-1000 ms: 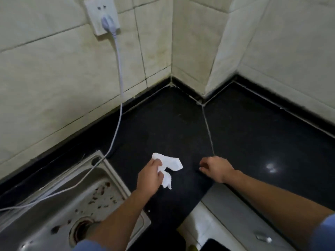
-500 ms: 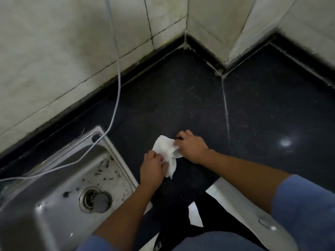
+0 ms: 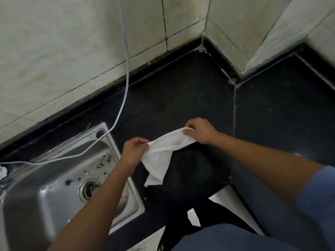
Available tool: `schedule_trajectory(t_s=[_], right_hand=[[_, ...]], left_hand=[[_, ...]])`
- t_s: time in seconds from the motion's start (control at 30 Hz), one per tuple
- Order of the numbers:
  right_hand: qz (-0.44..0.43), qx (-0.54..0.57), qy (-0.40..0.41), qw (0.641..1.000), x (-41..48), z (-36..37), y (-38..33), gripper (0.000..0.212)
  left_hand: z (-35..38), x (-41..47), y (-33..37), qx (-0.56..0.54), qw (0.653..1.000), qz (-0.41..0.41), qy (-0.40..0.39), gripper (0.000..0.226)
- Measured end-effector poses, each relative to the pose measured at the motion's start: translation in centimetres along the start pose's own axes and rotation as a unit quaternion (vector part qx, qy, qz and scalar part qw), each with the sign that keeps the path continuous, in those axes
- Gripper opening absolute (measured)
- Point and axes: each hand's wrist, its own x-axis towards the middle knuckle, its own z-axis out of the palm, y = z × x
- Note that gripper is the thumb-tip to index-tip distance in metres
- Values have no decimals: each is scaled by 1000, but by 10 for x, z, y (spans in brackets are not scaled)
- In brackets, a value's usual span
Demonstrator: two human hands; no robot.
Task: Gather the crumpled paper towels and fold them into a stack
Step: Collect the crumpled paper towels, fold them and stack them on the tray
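The paper towel (image 3: 163,151) is up off the dark worktop (image 3: 181,98), stretched taut between both hands near the front edge, just right of the sink (image 3: 54,187). The left hand (image 3: 135,151) pinches one end, the right hand (image 3: 201,130) pinches the other, fingers curled tight on each. Its long axis runs left-low to right-high, one loose corner dangling under the left end, so that hand is likely nearer for tidying it.

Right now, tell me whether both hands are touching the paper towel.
Touching. The head view shows the left hand pinching one end of the paper towel and the right hand pinching the other, the sheet stretched between them.
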Motion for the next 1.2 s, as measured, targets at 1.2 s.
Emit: schedule_trajectory(t_s=[1.2], right_hand=[[-151, -330, -141, 921, -105, 68, 20, 52]], left_hand=[[42, -51, -109, 441, 830, 334, -74, 7]])
